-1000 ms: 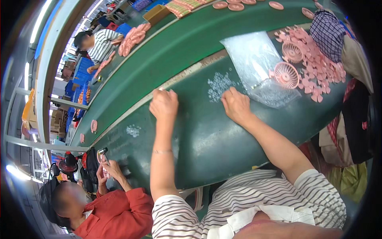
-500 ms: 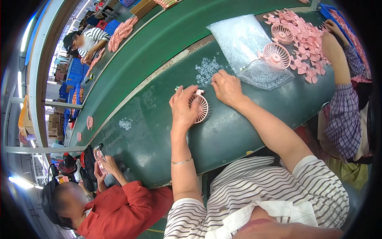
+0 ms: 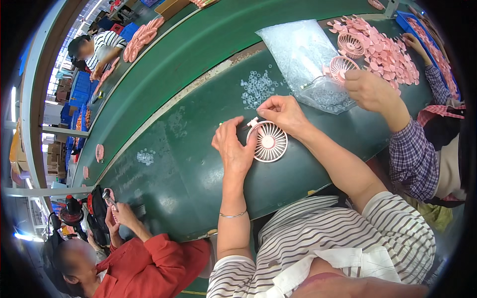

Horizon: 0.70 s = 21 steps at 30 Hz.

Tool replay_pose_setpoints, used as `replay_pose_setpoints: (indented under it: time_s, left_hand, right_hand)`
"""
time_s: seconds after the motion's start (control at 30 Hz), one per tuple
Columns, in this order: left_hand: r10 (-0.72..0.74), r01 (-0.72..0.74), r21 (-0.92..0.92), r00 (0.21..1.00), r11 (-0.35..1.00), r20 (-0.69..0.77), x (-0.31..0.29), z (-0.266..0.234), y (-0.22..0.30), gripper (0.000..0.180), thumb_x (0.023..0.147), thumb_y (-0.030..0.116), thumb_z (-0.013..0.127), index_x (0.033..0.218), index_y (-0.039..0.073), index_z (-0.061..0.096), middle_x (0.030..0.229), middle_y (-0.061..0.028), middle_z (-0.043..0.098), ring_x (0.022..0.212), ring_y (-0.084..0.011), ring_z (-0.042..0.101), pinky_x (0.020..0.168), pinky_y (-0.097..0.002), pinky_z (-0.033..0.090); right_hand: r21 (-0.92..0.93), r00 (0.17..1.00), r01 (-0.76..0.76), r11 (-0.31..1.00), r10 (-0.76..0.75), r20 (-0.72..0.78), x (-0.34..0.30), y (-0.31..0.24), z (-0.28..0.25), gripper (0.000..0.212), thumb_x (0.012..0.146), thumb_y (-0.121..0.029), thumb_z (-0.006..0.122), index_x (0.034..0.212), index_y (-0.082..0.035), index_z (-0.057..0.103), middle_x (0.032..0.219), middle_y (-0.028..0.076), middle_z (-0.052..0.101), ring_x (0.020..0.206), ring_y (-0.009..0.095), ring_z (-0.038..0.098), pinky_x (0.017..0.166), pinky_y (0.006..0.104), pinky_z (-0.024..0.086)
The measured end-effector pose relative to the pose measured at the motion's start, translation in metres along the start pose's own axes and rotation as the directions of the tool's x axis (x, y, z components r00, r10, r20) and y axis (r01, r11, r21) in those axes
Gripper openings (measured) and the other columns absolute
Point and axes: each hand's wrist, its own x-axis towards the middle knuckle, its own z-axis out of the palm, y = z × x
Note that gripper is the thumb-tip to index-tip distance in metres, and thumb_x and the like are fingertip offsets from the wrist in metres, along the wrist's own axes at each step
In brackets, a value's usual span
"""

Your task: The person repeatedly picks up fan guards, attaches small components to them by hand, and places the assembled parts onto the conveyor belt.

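Note:
A round pink fan housing (image 3: 269,142) with radial ribs lies on the green table in front of me, its short neck pointing up and left. My left hand (image 3: 234,146) grips its left rim, with the thumb over the edge. Close to the neck, the fingertips of my right hand (image 3: 284,115) are pinched together; whatever they hold is too small to make out. Just beyond that hand lies a loose pile of small clear rings (image 3: 258,89). A large clear plastic bag (image 3: 298,57) of such rings lies behind it.
A co-worker's hand (image 3: 372,92) at the right reaches to a pink fan housing (image 3: 343,68) by the bag. Pink fan blades (image 3: 380,47) are heaped beyond. At the left, a co-worker in red (image 3: 154,263) works with a tool. A green conveyor belt (image 3: 164,84) runs behind the table.
The fan housing now lies further right, its ribbed face turned up. My right hand has moved from the ring pile to its neck. The co-worker's hand has come in over the bag.

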Motion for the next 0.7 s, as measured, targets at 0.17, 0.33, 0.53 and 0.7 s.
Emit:
replay_pose_setpoints:
  time_s: [0.17,0.33,0.53,0.7]
  left_hand:
    - [0.073,-0.071,0.065,0.997,0.995,-0.018,-0.002,-0.002,-0.002,0.025,0.070,0.018,0.073,0.087,0.007,0.058,0.100,-0.0084,0.061,0.106,-0.0269,0.051,0.098,-0.0445,0.023]
    - [-0.146,0.147,-0.258,0.989,0.955,0.026,-0.002,-0.004,0.014,0.023,0.071,0.006,0.070,0.088,0.002,0.055,0.090,-0.0107,0.064,0.090,-0.0224,0.062,0.081,-0.0353,0.047]
    - [-0.168,0.154,-0.549,0.985,0.821,0.026,-0.006,0.005,0.014,0.022,0.075,0.000,0.066,0.096,-0.001,0.057,0.084,-0.0097,0.066,0.074,-0.0133,0.064,0.071,-0.0251,0.051]
    - [-0.185,0.207,-0.597,0.978,0.775,0.098,-0.006,0.002,0.012,0.023,0.080,-0.002,0.063,0.102,-0.003,0.056,0.089,-0.0083,0.064,0.078,-0.0098,0.060,0.071,-0.0219,0.050]
  right_hand:
    - [0.099,0.996,-0.083,0.992,0.079,0.041,-0.002,-0.008,-0.001,0.012,0.078,-0.006,0.064,0.086,0.003,0.063,0.069,0.003,0.061,0.057,0.005,0.053,0.050,0.0183,0.042]
    - [0.166,0.989,-0.129,0.978,0.114,0.095,-0.003,-0.014,-0.005,0.012,0.078,-0.003,0.063,0.088,0.004,0.063,0.071,0.005,0.061,0.058,0.006,0.054,0.051,0.0185,0.043]
    - [0.188,0.977,-0.168,0.968,0.138,0.163,-0.002,-0.017,-0.010,0.012,0.076,-0.003,0.064,0.086,0.004,0.064,0.073,0.006,0.063,0.063,0.009,0.058,0.058,0.0201,0.046]
    - [0.216,0.964,-0.209,0.954,0.164,0.207,-0.003,-0.019,-0.013,0.012,0.075,-0.006,0.068,0.083,0.003,0.066,0.075,0.008,0.065,0.063,0.009,0.059,0.058,0.0203,0.047]
